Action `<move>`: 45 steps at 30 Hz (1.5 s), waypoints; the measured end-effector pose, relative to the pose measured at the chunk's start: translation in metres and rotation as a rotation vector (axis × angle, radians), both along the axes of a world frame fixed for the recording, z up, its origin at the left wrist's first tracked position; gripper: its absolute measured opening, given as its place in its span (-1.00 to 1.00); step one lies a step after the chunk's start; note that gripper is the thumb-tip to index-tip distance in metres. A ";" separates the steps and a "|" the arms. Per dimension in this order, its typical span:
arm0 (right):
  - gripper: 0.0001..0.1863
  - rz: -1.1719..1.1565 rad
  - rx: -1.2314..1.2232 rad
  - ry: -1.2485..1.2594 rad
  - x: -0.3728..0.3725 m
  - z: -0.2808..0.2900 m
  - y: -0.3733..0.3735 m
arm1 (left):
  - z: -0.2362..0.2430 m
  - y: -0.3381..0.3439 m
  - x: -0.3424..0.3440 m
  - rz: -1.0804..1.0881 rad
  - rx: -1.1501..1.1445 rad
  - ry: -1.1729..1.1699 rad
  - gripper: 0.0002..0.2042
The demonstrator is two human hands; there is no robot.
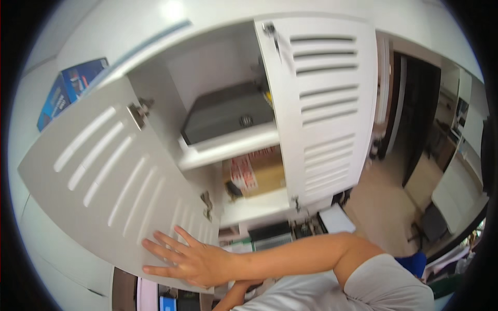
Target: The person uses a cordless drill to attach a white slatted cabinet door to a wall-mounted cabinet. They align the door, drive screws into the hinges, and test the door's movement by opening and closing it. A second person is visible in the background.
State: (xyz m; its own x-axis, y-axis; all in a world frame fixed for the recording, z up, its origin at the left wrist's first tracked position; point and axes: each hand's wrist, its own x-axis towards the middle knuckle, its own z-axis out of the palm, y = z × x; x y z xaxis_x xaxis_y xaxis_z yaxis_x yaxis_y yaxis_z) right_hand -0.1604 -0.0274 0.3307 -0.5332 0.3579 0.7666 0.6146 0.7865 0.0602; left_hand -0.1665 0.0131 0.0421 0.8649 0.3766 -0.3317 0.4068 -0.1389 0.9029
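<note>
My right hand point(184, 256) lies spread on the lower part of the left white louvred door point(83, 140), which stands open. My left forearm point(232, 296) shows low in the picture behind the right arm, its hand hidden. Inside the cabinet a dark grey case point(218, 119) rests on the upper shelf point(218, 153). A cardboard box point(264, 176) with red and white tape sits on the level below. The right louvred door point(327, 129), with small metal fittings at its left edge, covers the cabinet's right half.
A blue printed box point(67, 85) sits on top at the left. Below the cabinet are a desk with dark equipment and a white flat item point(336, 217). At the right are a dark doorway point(423, 109), beige floor point(373, 202), white shelving and a dark chair point(430, 228).
</note>
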 end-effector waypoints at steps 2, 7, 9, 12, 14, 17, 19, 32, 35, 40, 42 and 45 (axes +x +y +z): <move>-0.01 0.066 -0.082 -0.021 0.015 0.005 -0.006 | 0.008 0.003 0.014 -0.001 -0.028 -0.008 -0.35; -0.30 0.166 -0.046 0.242 0.072 0.023 -0.042 | 0.037 -0.001 0.051 -0.071 -0.064 -0.105 -0.33; -0.55 0.129 0.069 0.500 0.098 0.042 -0.085 | 0.056 -0.007 0.061 -0.122 -0.074 -0.171 -0.32; -0.71 -0.058 0.565 0.507 0.114 0.077 -0.146 | 0.094 -0.023 0.079 -0.201 -0.094 -0.290 -0.32; -0.72 -0.165 0.733 0.401 0.111 0.098 -0.166 | 0.127 -0.035 0.092 -0.257 -0.115 -0.380 -0.31; -0.70 -0.152 0.949 0.349 0.105 0.111 -0.153 | 0.183 -0.052 0.106 -0.297 -0.160 -0.523 -0.30; -0.75 -0.156 0.880 0.293 0.113 0.107 -0.157 | 0.225 -0.063 0.114 -0.299 -0.193 -0.626 -0.29; -0.62 -0.683 0.648 0.705 0.180 0.067 -0.273 | 0.611 -0.054 0.150 -0.259 0.214 -1.466 -0.66; -0.62 -0.682 0.617 0.606 0.202 0.067 -0.261 | 0.698 -0.055 0.165 -0.104 0.351 -1.597 -0.71; -0.64 -0.644 0.401 0.668 0.233 0.051 -0.217 | 0.767 -0.011 0.201 0.191 0.450 -1.303 -0.83; -0.63 -0.643 0.244 0.741 0.236 0.034 -0.201 | 0.777 0.020 0.222 0.287 0.490 -1.263 -0.84; -0.60 -0.686 0.079 0.766 0.243 0.008 -0.186 | 0.783 0.072 0.244 0.202 0.546 -1.212 -0.78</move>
State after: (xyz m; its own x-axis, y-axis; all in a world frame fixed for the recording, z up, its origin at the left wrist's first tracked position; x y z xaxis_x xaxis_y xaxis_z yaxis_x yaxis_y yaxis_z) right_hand 0.0822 -0.2137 0.3387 0.4081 0.3348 0.8493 0.8253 0.2625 -0.5000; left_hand 0.0774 0.0848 0.8248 0.4182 0.3695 0.8298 -0.5473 -0.6266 0.5548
